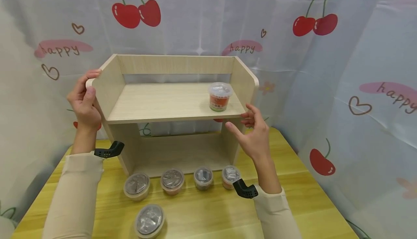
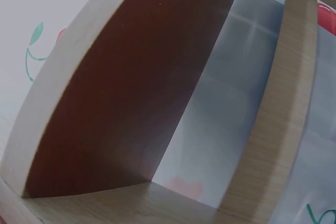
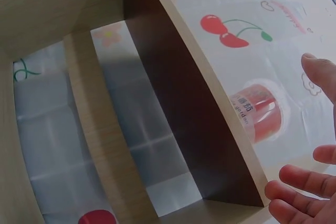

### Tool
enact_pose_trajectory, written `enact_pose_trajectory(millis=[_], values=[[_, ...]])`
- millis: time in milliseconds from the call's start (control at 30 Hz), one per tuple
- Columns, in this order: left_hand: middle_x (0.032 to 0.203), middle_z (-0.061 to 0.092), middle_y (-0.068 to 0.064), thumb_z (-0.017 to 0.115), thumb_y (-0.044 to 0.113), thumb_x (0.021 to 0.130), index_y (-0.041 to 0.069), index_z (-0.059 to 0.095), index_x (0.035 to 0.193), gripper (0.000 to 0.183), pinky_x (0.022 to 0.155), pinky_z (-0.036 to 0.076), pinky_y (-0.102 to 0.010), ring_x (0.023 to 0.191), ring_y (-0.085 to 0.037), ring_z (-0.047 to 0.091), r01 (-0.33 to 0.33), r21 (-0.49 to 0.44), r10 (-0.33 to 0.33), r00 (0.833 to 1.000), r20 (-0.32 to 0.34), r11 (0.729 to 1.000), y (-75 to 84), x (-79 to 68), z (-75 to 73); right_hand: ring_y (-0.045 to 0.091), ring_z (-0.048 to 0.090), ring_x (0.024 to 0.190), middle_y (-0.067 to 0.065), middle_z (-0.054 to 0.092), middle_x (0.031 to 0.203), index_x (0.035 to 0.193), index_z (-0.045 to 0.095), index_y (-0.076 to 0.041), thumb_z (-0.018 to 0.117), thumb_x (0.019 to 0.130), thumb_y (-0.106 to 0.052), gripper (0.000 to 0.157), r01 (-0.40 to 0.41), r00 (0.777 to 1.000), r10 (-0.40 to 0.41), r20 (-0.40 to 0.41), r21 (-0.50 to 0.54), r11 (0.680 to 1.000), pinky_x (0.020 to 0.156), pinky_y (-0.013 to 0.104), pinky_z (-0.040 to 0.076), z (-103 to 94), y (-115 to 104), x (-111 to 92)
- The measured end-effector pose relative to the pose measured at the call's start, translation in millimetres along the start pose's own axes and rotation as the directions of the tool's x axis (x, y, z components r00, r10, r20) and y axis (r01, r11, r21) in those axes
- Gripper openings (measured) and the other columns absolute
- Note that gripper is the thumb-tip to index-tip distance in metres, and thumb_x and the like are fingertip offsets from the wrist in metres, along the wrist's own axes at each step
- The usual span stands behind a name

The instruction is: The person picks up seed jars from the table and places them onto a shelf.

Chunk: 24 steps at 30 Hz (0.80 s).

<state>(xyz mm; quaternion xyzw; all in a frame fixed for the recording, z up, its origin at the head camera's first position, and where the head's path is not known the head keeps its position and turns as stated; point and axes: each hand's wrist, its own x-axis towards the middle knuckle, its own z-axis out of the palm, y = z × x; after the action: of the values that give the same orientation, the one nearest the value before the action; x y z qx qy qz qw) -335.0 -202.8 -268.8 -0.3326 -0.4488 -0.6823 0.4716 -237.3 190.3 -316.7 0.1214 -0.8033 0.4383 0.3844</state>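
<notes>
A pale two-tier wooden shelf [image 1: 163, 101] stands on the table. My left hand [image 1: 85, 101] grips the upper front of its left side panel, thumb in front and fingers over the edge. At the right end, my right hand [image 1: 254, 134] is open with spread fingers, its fingertips at the front edge of the upper board; whether they touch it I cannot tell. A lidded plastic cup [image 1: 219, 97] with a red label stands upright on the upper board, near the right panel. The right wrist view shows this cup [image 3: 265, 111] beyond the board. The left hand is out of sight in the left wrist view.
On the yellow wood-grain table [image 1: 293, 202], several lidded tubs line the shelf's front, including a left tub [image 1: 137, 186] and a right tub [image 1: 230, 175]. Another tub [image 1: 149, 221] sits nearer. A cherry-print cloth [image 1: 195, 21] hangs behind and at the sides.
</notes>
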Motion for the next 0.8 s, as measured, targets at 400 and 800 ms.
enact_pose_trajectory(millis=[400,800], values=[[0.106,0.071,-0.018,0.044,-0.001,0.084,-0.016,0.067,0.101,0.032,0.079,0.042,-0.022,0.105,-0.026,0.062,0.010,-0.003,-0.010,1.000,-0.026,1.000,-0.8,-1.0,-1.0,0.038,0.064,0.086,0.020,0.064,0.102,0.134,0.050,0.005,0.083,0.075,-0.020,0.072,-0.006,1.000,0.006,-0.017,-0.002,1.000,0.080,0.045,0.051,-1.1,9.4,-15.2],[0.104,0.071,-0.017,0.042,0.000,0.082,-0.015,0.068,0.099,0.034,0.093,0.042,-0.030,0.105,-0.027,0.062,0.006,-0.008,-0.006,1.000,-0.029,1.000,-0.9,1.5,0.5,0.035,0.065,0.086,0.019,0.065,0.102,0.133,0.053,0.004,0.083,0.075,-0.020,0.069,-0.049,0.998,0.048,-0.033,-0.022,0.999,0.078,0.046,0.052,-4.3,27.9,-34.2]])
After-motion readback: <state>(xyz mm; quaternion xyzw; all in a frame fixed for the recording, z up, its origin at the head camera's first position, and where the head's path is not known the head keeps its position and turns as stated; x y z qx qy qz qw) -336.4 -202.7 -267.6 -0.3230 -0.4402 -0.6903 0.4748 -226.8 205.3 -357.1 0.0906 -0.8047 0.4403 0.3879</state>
